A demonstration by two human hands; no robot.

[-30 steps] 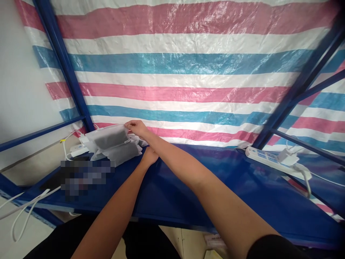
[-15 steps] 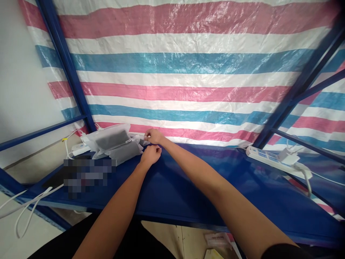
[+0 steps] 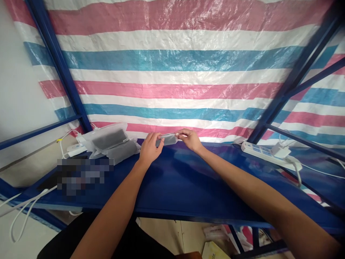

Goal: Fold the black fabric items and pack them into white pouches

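Observation:
Between my hands, at the back of the blue shelf [image 3: 172, 180], is a small frosted plastic pouch [image 3: 169, 139] with something grey inside. My left hand [image 3: 150, 150] grips its left end, thumb in front and fingers behind. The fingers of my right hand [image 3: 189, 139] pinch the upper right corner of the pouch. To the left of my left hand lie more frosted pouches [image 3: 122, 151] with dark, flat contents that I cannot make out.
A white power strip [image 3: 258, 153] with a plugged-in charger [image 3: 280, 149] lies at the right. Another white strip [image 3: 76, 149] and loose white cables [image 3: 29, 207] are at the left. Blue metal posts [image 3: 58, 64] and a striped plastic sheet [image 3: 172, 90] stand behind. Part of the left side is pixelated.
Both hands have moved right, away from the pile of pouches. The small pouch has come along and is now held stretched between them; my right hand has gone farther right.

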